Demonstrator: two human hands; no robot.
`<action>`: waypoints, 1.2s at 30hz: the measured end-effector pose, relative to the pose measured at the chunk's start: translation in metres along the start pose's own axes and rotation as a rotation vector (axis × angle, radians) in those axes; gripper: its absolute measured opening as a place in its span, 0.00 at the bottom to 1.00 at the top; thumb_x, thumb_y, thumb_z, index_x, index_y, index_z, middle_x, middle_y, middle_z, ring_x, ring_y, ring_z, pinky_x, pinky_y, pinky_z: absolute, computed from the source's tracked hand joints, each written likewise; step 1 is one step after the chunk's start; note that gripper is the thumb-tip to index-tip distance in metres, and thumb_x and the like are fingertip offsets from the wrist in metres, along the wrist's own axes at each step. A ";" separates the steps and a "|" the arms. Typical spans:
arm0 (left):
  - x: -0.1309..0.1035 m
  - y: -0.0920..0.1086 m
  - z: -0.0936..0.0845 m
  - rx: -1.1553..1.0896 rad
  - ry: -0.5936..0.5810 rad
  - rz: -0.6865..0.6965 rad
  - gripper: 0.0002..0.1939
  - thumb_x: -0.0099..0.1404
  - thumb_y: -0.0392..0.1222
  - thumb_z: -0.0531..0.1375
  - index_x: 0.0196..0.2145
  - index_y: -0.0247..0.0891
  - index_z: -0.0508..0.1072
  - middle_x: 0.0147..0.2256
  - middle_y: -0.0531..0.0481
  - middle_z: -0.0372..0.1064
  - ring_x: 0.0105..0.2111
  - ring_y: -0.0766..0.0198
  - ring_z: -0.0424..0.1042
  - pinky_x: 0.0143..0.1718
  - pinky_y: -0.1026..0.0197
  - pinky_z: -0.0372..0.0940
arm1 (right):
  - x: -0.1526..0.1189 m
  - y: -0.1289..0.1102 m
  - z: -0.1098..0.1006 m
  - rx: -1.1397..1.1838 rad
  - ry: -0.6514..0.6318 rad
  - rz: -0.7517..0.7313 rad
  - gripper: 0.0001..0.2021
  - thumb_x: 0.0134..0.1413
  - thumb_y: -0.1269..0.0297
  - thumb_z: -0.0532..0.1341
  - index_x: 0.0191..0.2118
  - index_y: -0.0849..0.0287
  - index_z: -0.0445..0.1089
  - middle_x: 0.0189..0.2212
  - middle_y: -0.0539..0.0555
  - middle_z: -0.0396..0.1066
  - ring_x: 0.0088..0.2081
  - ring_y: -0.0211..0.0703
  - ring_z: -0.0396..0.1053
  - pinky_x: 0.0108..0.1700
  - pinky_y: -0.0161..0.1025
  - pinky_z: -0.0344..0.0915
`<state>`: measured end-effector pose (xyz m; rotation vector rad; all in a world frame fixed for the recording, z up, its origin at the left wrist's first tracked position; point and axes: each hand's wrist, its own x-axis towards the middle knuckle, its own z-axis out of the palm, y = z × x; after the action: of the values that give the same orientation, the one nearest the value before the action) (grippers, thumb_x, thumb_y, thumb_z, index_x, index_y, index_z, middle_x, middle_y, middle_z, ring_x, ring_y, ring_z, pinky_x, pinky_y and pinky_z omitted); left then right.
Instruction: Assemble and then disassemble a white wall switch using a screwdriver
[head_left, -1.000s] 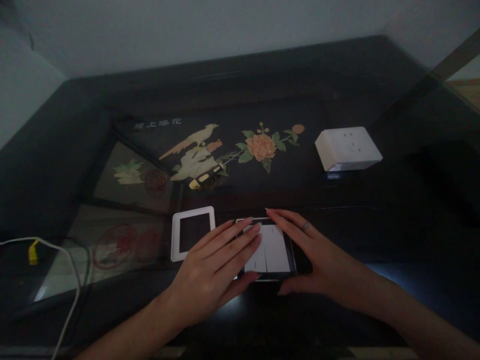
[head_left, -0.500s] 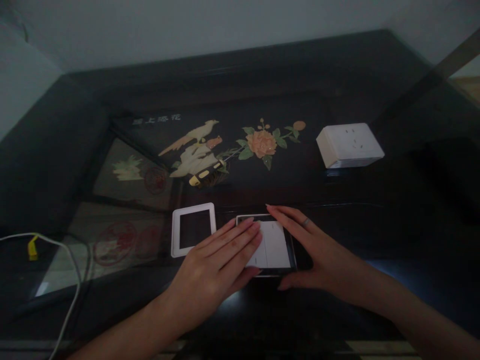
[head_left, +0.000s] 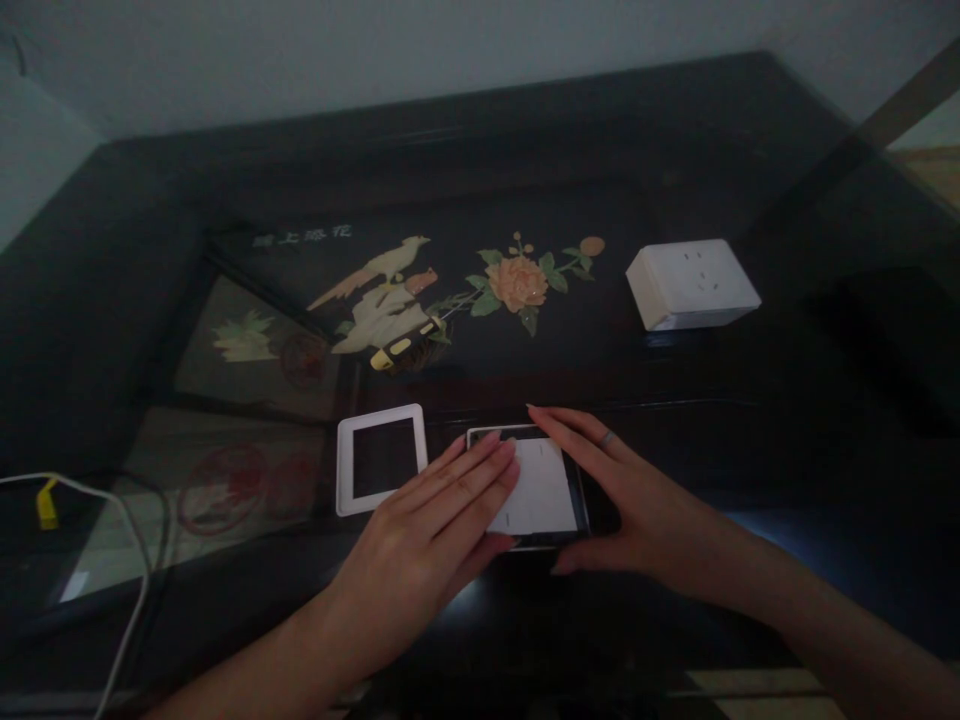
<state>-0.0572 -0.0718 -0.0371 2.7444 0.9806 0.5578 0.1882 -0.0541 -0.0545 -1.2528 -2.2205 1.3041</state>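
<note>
A white two-rocker wall switch (head_left: 544, 487) with a dark border lies flat on the dark glossy table in front of me. My left hand (head_left: 431, 535) rests on its left half with the fingers stretched out flat, hiding that part. Around the right side, my right hand (head_left: 611, 490) holds the switch between fingers at the far edge and thumb near the close edge; a ring is on one finger. Just left of the switch lies a square white cover frame (head_left: 344, 465), partly behind my left fingers.
A white socket box (head_left: 697, 285) stands at the right. Farther back lies a black and yellow screwdriver (head_left: 405, 347) on the inlaid bird-and-flower picture (head_left: 517, 283). A white cable (head_left: 142, 570) with a yellow tag (head_left: 47, 507) runs along the left.
The view has shifted slightly, so everything sits a little farther left. Both hands keep nearly the same pose at the switch.
</note>
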 end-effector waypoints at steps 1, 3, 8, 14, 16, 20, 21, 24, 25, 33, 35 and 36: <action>-0.001 0.000 0.001 -0.033 0.007 -0.018 0.19 0.74 0.40 0.52 0.58 0.28 0.66 0.57 0.39 0.70 0.61 0.57 0.65 0.63 0.50 0.62 | 0.000 0.000 0.000 -0.003 0.003 -0.003 0.56 0.42 0.49 0.73 0.72 0.48 0.40 0.69 0.60 0.47 0.69 0.59 0.48 0.67 0.57 0.52; -0.002 -0.002 0.003 -0.096 0.018 -0.052 0.19 0.74 0.41 0.53 0.59 0.29 0.66 0.58 0.39 0.69 0.62 0.58 0.64 0.65 0.49 0.59 | 0.000 0.000 0.000 -0.010 0.006 -0.008 0.55 0.43 0.49 0.72 0.72 0.48 0.40 0.69 0.60 0.47 0.69 0.59 0.48 0.67 0.57 0.52; -0.003 -0.006 0.006 -0.206 0.056 -0.098 0.22 0.72 0.46 0.55 0.58 0.30 0.67 0.58 0.37 0.68 0.62 0.57 0.64 0.66 0.46 0.56 | -0.002 0.002 0.000 -0.018 -0.002 -0.003 0.56 0.43 0.51 0.73 0.72 0.48 0.40 0.69 0.61 0.46 0.69 0.58 0.48 0.67 0.57 0.52; 0.000 -0.004 0.007 -0.225 0.123 -0.129 0.17 0.72 0.37 0.56 0.56 0.31 0.69 0.55 0.40 0.72 0.59 0.60 0.67 0.65 0.50 0.58 | -0.003 0.002 -0.001 0.018 -0.005 -0.004 0.53 0.44 0.42 0.69 0.71 0.51 0.42 0.70 0.60 0.44 0.70 0.54 0.46 0.68 0.53 0.50; 0.001 -0.003 0.008 -0.210 0.123 -0.122 0.18 0.71 0.37 0.57 0.57 0.31 0.68 0.55 0.40 0.72 0.59 0.60 0.67 0.66 0.50 0.58 | -0.004 0.000 -0.001 0.028 -0.001 -0.004 0.51 0.47 0.41 0.67 0.71 0.50 0.43 0.70 0.59 0.44 0.70 0.52 0.45 0.68 0.52 0.50; 0.003 -0.001 0.008 -0.148 0.123 -0.097 0.17 0.70 0.37 0.58 0.56 0.31 0.69 0.54 0.41 0.73 0.58 0.59 0.68 0.66 0.49 0.56 | -0.004 -0.001 0.000 0.018 0.001 -0.003 0.48 0.50 0.42 0.66 0.71 0.51 0.45 0.70 0.59 0.45 0.70 0.50 0.47 0.68 0.50 0.50; 0.003 -0.001 0.008 -0.133 0.118 -0.094 0.17 0.70 0.37 0.58 0.55 0.31 0.69 0.54 0.41 0.73 0.58 0.59 0.68 0.66 0.48 0.56 | -0.004 0.000 0.000 0.012 0.001 -0.004 0.48 0.50 0.42 0.65 0.71 0.51 0.45 0.70 0.59 0.45 0.70 0.50 0.47 0.67 0.50 0.50; 0.003 0.000 0.007 -0.109 0.096 -0.089 0.17 0.71 0.37 0.57 0.56 0.31 0.69 0.55 0.41 0.73 0.58 0.59 0.69 0.67 0.47 0.54 | -0.004 0.001 0.001 -0.002 0.014 -0.015 0.47 0.51 0.42 0.65 0.71 0.52 0.45 0.70 0.60 0.45 0.70 0.51 0.47 0.67 0.51 0.51; 0.003 0.000 0.007 -0.103 0.092 -0.088 0.17 0.71 0.37 0.57 0.56 0.31 0.69 0.55 0.41 0.73 0.58 0.59 0.69 0.68 0.47 0.52 | -0.004 0.001 0.001 -0.004 0.019 -0.021 0.47 0.51 0.41 0.64 0.71 0.52 0.45 0.70 0.60 0.45 0.70 0.51 0.47 0.67 0.51 0.51; 0.000 0.002 0.009 -0.082 0.079 -0.103 0.18 0.72 0.37 0.56 0.57 0.32 0.67 0.56 0.43 0.71 0.61 0.61 0.66 0.71 0.48 0.41 | -0.002 0.001 0.000 0.004 0.024 -0.035 0.47 0.51 0.44 0.66 0.71 0.54 0.46 0.69 0.61 0.47 0.69 0.50 0.49 0.67 0.49 0.51; 0.000 0.003 0.009 -0.077 0.071 -0.110 0.18 0.72 0.37 0.56 0.57 0.32 0.67 0.56 0.43 0.71 0.61 0.60 0.66 0.71 0.46 0.41 | -0.002 0.001 0.000 0.008 0.030 -0.038 0.47 0.51 0.45 0.66 0.71 0.54 0.46 0.69 0.61 0.47 0.69 0.50 0.49 0.68 0.50 0.51; 0.001 0.004 0.009 -0.074 0.068 -0.115 0.18 0.72 0.37 0.56 0.58 0.32 0.67 0.56 0.43 0.71 0.61 0.59 0.66 0.70 0.45 0.42 | -0.002 0.000 0.000 0.009 0.032 -0.040 0.47 0.51 0.45 0.66 0.71 0.54 0.46 0.69 0.61 0.47 0.69 0.50 0.49 0.68 0.50 0.51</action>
<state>-0.0511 -0.0748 -0.0437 2.6005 1.1022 0.6581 0.1893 -0.0557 -0.0546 -1.2112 -2.2037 1.2685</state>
